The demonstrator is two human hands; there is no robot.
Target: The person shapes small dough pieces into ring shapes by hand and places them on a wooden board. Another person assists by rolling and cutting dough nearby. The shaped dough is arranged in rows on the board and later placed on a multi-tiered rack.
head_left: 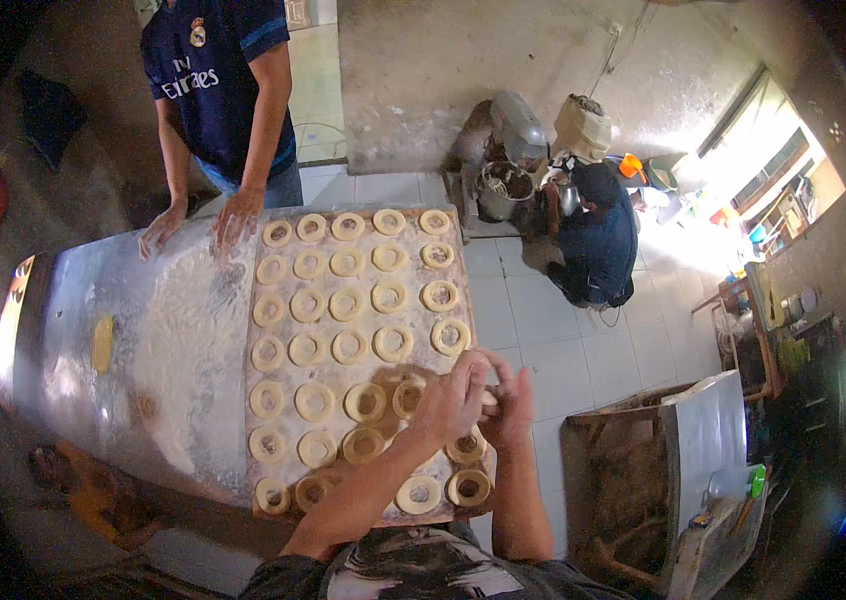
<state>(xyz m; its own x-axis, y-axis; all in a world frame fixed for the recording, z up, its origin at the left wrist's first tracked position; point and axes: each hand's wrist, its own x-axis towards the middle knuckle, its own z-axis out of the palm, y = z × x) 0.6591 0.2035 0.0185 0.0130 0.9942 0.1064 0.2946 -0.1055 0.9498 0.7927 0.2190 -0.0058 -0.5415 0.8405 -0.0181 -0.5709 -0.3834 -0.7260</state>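
My left hand (450,402) and my right hand (511,408) meet above the right edge of a floured wooden board (328,285). Between their curled fingers shows a small piece of pale dough (489,399), mostly hidden by the fingers. Rows of pale dough rings (347,304) cover the board, each with a hole in its middle. Under my left forearm some rings are partly hidden. One dough ring (450,336) lies just beyond my hands at the board's right side.
Flour (188,340) coats the metal tabletop (83,300), where a yellow piece (102,345) lies. Across the table a person (228,110) rests both hands on it. Another person (593,235) crouches by a pot (505,190). A wooden stand (633,470) is at right.
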